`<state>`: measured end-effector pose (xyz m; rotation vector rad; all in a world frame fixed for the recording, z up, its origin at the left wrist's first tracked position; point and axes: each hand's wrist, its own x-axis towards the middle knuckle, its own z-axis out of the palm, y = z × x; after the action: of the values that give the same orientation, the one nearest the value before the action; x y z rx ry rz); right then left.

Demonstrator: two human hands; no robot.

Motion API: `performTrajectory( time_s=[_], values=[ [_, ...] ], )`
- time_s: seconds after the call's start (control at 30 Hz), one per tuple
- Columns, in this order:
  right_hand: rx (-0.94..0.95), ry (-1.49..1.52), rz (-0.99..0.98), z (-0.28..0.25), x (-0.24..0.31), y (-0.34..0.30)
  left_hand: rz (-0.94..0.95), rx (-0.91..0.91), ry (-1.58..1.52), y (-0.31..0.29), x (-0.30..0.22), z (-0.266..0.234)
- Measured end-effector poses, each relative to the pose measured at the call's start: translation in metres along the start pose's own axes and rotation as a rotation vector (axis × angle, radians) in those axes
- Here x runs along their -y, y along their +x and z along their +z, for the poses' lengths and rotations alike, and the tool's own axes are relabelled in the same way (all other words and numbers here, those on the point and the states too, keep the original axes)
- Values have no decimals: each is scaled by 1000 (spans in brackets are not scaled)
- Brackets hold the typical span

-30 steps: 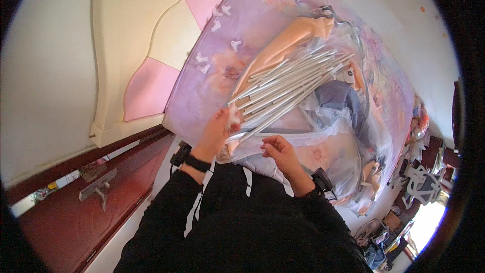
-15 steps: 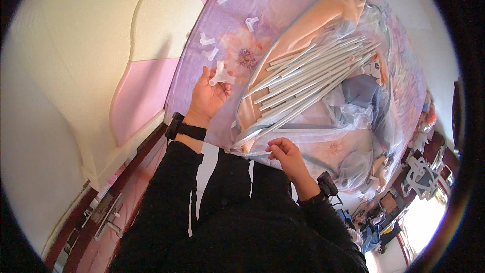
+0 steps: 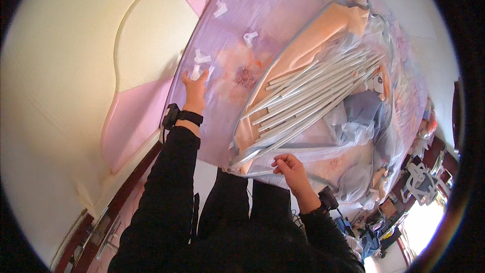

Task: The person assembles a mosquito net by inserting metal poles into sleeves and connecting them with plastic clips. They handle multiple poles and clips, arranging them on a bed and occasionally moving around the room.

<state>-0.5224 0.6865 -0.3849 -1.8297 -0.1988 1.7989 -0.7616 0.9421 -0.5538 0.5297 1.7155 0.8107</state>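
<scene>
My left hand (image 3: pixel 194 92) is over the purple flowered bedspread (image 3: pixel 222 111), thumb and fingers around a white plastic three-way connector (image 3: pixel 196 72). Right by it lie two more white connectors (image 3: pixel 202 57), one partly behind my fingers. My right hand (image 3: pixel 291 168) hovers at the near edge of the bed with its fingers curled in and nothing visible in them. Just beyond it, a bundle of white poles (image 3: pixel 308 96) rests on an orange fabric panel (image 3: pixel 323 20) edged in grey, with sheer white netting (image 3: pixel 348 134) spread around.
Farther up the bed are another connector (image 3: pixel 250 39) and a small group of connectors (image 3: pixel 220 9). A padded cream and pink headboard (image 3: pixel 146 106) borders the bed on the left. At the far right stands a grey-white chair frame (image 3: pixel 422 182) among clutter.
My left hand has turned and moved left with the connector, toward the two lying by the bed's edge. The view has shifted slightly; my right hand stays curled in nearly the same place.
</scene>
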Motion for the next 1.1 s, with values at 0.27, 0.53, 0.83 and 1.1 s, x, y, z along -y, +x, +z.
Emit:
performTrajectory(
  time_s=[0.27, 0.53, 0.83, 1.1],
  values=[
    [-16, 46, 17, -9, -3, 21, 354, -125, 518, 68, 28, 41],
    [-105, -69, -49, -33, -32, 48, 267, 187, 189, 92, -24, 79],
    [-708, -793, -136, -102, -29, 176, 345, 114, 360, 53, -16, 39],
    [-892, -450, 303, -99, -7, 238, 770, 6, 750, 83, -9, 39]
  ],
)
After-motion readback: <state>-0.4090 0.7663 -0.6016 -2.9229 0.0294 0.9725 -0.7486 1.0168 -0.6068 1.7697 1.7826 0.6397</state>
